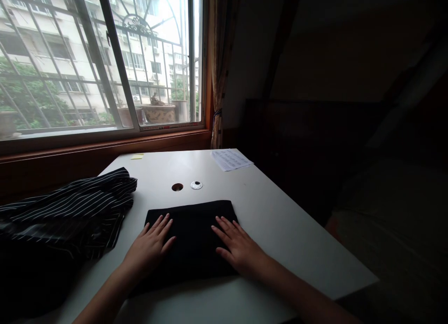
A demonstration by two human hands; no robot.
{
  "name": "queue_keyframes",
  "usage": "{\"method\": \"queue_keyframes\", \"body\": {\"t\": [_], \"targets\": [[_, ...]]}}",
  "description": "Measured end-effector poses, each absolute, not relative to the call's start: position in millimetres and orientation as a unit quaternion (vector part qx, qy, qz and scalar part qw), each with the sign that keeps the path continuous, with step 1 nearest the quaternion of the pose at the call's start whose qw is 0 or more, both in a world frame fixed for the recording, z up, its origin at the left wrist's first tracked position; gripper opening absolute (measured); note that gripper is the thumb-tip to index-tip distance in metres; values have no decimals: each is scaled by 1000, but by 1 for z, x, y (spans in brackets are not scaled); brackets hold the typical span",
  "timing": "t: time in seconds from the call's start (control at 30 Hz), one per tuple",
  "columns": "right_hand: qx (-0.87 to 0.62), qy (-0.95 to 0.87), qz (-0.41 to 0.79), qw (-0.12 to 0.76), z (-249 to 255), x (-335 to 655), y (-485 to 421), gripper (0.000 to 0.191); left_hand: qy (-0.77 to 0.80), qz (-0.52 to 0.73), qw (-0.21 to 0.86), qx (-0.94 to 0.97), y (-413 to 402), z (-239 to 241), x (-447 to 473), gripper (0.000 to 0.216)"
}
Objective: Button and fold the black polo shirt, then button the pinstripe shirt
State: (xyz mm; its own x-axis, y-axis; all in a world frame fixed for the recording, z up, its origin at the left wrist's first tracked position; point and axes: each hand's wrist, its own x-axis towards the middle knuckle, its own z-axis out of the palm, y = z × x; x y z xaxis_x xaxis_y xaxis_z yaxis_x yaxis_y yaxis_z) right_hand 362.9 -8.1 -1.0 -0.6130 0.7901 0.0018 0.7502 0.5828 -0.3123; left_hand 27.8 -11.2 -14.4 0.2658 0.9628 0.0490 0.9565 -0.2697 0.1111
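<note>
A black folded piece of cloth (194, 240), roughly rectangular, lies flat on the white table in front of me; its exact kind does not show. My left hand (150, 244) rests palm down on its left side, fingers stretched out and slightly spread. On the right side of the cloth lies my right hand (240, 244), also palm down with fingers apart. Neither hand grips anything. To the left, a black garment with white stripes (87, 193) is heaped over the table's edge, beside more dark fabric lost in shadow.
The white table (297, 240) has a round cable hole (177, 187) and, beside it, a round cover (196, 185). Printed sheets (231, 159) lie at the far right corner, a yellow note (137, 156) at the far left. Behind stand a barred window (154, 72) and a curtain (217, 72).
</note>
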Motion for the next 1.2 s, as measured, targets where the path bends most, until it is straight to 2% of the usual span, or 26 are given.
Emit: {"method": "queue_keyframes", "body": {"t": [0.2, 0.33, 0.43, 0.6, 0.8, 1.07, 1.2], "targets": [[-555, -825, 69, 77, -21, 421, 2, 60, 651, 36, 59, 756, -3, -15, 10, 67], [-551, -821, 35, 146, -26, 424, -7, 52, 650, 54, 41, 757, 3, -25, -5, 60], [-550, -815, 60, 171, -15, 410, -19, 50, 647, 74, 12, 759, 6, -31, -15, 54], [-598, -771, 182, 118, 9, 394, -33, 61, 656, 112, -55, 744, 7, -27, -26, 49], [-597, -750, 265, 103, 11, 408, -36, 58, 661, 155, -65, 732, 2, -12, -27, 48], [-646, -724, 225, 90, 6, 495, 5, 53, 659, 190, -40, 727, -3, 0, -17, 46], [-670, -725, 144, 75, 7, 530, 57, 48, 647, 215, -28, 731, -3, -2, -16, 45]]}}
